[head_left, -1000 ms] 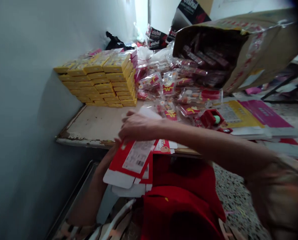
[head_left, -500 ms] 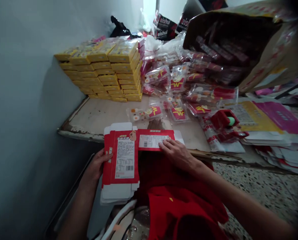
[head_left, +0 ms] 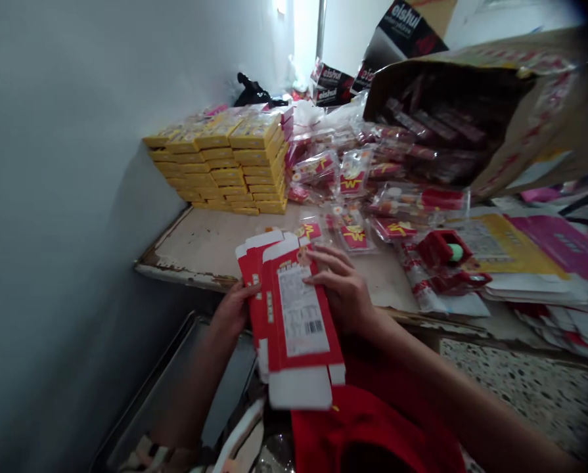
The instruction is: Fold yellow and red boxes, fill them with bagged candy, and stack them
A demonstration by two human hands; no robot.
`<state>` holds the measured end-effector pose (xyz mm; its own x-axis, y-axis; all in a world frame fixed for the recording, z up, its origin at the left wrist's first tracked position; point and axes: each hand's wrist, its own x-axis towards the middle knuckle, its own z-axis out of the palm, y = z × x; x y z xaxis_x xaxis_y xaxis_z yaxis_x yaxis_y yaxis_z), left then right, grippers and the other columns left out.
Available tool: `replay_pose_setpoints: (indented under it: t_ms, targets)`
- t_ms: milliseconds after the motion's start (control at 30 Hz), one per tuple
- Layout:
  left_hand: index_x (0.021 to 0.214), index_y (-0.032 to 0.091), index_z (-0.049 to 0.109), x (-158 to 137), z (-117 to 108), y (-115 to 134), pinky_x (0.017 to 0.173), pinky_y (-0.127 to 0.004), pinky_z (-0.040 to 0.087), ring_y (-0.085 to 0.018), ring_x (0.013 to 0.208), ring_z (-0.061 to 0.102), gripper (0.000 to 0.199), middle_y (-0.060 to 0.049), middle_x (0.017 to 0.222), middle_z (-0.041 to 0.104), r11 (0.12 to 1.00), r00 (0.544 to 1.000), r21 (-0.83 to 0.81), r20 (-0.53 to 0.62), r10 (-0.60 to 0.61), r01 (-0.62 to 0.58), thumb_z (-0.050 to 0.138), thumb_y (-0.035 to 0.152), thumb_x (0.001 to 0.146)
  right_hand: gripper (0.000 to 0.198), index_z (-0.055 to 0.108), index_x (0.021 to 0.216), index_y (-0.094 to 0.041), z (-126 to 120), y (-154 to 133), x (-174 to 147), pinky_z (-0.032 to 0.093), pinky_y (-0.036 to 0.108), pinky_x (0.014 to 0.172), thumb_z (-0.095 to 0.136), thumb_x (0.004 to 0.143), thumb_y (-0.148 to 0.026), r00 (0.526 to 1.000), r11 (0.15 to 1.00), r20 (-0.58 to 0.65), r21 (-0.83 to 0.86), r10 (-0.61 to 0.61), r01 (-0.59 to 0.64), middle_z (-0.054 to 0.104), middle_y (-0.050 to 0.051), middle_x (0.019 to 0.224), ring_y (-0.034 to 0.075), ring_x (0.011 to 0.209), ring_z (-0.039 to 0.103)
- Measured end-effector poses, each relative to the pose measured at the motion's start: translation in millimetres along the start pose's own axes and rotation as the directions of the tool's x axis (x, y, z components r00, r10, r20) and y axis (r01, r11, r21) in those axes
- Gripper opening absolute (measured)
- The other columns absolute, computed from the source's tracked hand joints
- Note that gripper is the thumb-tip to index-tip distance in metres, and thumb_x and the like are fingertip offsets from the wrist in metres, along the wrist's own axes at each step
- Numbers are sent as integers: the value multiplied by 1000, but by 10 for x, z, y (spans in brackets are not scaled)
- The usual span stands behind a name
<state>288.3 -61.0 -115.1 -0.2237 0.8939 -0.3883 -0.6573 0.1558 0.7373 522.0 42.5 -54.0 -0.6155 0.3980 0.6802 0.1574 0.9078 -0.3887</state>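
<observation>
My left hand (head_left: pixel 232 309) grips the left edge of a small stack of flat red cartons (head_left: pixel 257 328), thumb on top. Lying skewed over that stack is one flat red carton (head_left: pixel 274 348) with a white printed label, a barcode and white end flaps. My right hand (head_left: pixel 340 286) holds this top carton at its upper right edge, its fingers over the printed face. Both hands are just in front of the table edge, above my lap. Slight blur softens the cartons and fingers.
Yellow boxes (head_left: pixel 239 157) are stacked by the wall. Clear plastic packs (head_left: pixel 355 233) with red cards lie in a heap beside an open cardboard carton (head_left: pixel 500 157). A red tape dispenser (head_left: pixel 444 253) and flat yellow sleeves (head_left: pixel 500 249) are on the right.
My right hand has moved from a carton lying sideways at the table edge to the top carton of the stack. The left hand and stack have shifted right as the view turned.
</observation>
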Motion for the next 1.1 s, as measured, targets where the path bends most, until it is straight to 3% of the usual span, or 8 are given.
replay_pose_setpoints:
  t_ms: [133,300,533,667,767,833,900,1100]
  targets:
    - [127,14,65,36,434,-366,89,-40,64,-25,90,78,50,-10,109,80,977,998,-203,-1,-60,59,74,9,78,17,84,88,-27,-147,610,334,54,46,100,69,92,-20,982,990,177,108,69,-89,67,9,133,25,117,63]
    - [132,18,62,-12,892,-761,97,-29,61,-22,107,75,42,-8,115,78,923,995,-375,-6,-98,89,62,9,91,31,82,106,-22,-520,1151,648,56,34,93,59,90,-9,734,908,677,274,51,-316,76,7,121,19,108,70]
    - [132,17,58,202,1388,-800,104,-31,57,-21,112,74,32,-13,118,76,897,960,-342,87,-266,280,58,24,100,40,71,131,-18,-1157,1001,587,52,29,73,62,92,-20,850,879,235,-202,472,-432,81,8,100,19,79,71]
    - [116,6,67,65,1177,-653,89,-33,61,-28,97,78,37,-25,109,76,831,771,50,348,-534,554,70,36,93,26,79,106,-19,-1093,729,-77,53,34,76,59,98,-34,757,766,190,-334,625,-549,81,10,95,26,85,74]
    - [112,14,73,109,910,-516,80,-37,61,-30,87,78,39,-20,100,78,886,903,441,311,-296,139,76,43,87,35,71,123,-12,-741,669,-555,56,41,87,61,96,-33,665,638,86,-393,742,-662,76,17,109,32,99,72]
    - [119,21,74,295,761,-471,105,-49,52,-38,119,69,51,-19,122,74,661,922,664,369,115,-348,85,48,77,47,63,134,-8,-490,655,-734,54,47,96,65,93,-33,648,564,-26,-467,761,-681,70,22,119,36,108,67]
    - [133,26,70,548,656,-485,126,-62,18,-45,152,34,72,-17,155,52,285,809,761,514,284,-583,90,50,69,53,59,137,-7,-312,650,-805,51,53,102,67,91,-33,659,537,-88,-504,747,-676,66,25,123,40,115,62]
    - [158,32,41,995,614,-636,122,-72,0,-40,160,3,57,-10,173,16,-274,773,768,624,117,-578,47,47,103,67,49,140,-14,-248,796,-774,53,53,100,73,80,-32,495,481,-198,-116,846,-869,65,21,126,36,113,64]
